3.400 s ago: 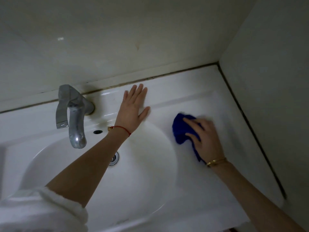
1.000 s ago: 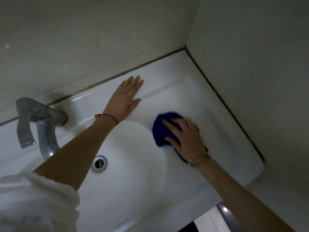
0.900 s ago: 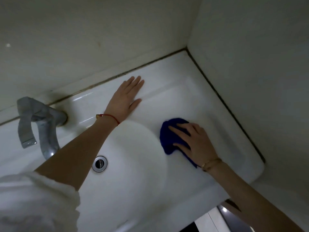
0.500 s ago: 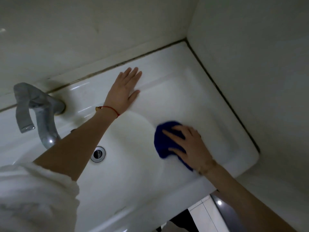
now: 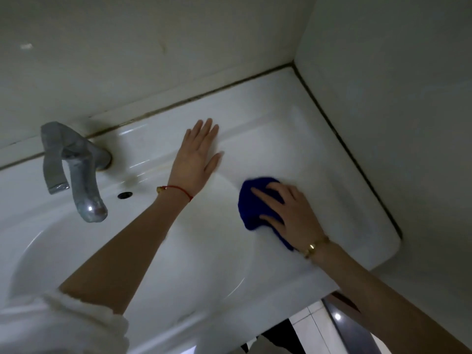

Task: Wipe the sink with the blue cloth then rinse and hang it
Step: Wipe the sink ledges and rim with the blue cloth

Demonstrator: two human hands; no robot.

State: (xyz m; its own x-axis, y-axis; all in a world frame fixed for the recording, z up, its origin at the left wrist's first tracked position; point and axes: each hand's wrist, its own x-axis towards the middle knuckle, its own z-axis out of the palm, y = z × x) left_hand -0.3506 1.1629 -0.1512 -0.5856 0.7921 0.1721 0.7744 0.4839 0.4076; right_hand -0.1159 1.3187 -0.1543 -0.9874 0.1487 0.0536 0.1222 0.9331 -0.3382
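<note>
Head view is showing the right hand [image 5: 293,215] pressing flat on the blue cloth [image 5: 255,208], fingers spread over the bunched fabric and pinning it to the sink [image 5: 332,175] rather than closing round it. The cloth is lying directly under that hand, on the flat ledge just right of the basin, with its longer run stretching from the fingertips back toward the wrist, where a corner is peeking out beside a gold bracelet [image 5: 315,247]. The left hand [image 5: 196,154] is resting open, palm down and empty, on the back ledge of the sink, close to the cloth but not touching it; it seems to be bracing the person. So the right hand is the one doing the wiping, and I judge the stroke has free ledge toward the sink's right edge and its far right corner, where dark grout is lining the walls. Leftward, the left forearm is crossing over the basin and would be getting in the way. The metal tap [image 5: 76,169] is standing well apart at the sink's back left, with the overflow hole [image 5: 124,195] just below it. Rinsing and hanging look not yet begun.
</note>
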